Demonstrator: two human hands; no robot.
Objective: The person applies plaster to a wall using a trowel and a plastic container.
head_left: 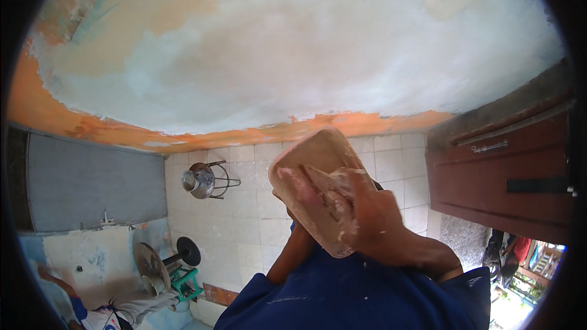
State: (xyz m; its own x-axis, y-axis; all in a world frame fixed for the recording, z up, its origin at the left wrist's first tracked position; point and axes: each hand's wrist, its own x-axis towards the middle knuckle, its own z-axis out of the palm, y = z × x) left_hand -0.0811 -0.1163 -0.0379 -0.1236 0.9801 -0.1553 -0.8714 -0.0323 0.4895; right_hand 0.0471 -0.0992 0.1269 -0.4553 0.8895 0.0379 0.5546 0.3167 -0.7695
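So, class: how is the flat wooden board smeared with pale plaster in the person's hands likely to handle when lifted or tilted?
The wooden board looks stiff: its edges stay straight under the right hand. It is probably light, since it is held up with fingers spread across its face. The pale smears on it may make the grip slippery.

Blue garment [354, 296] with pale specks; fingers [333, 192] smeared with whitish plaster.

The scene is lit by soft, even daylight, and the plastered wall [293, 49] is rendered bright and slightly washed out, without hard shadows. The strongest glare is seen at the doorway [520, 275] to the lower right of that wall, where the outdoors is overexposed. Straight edges are bent by the fisheye lens, the frame is closed by a black vignette, and the hands [367, 214] below the wall are shown slightly soft.
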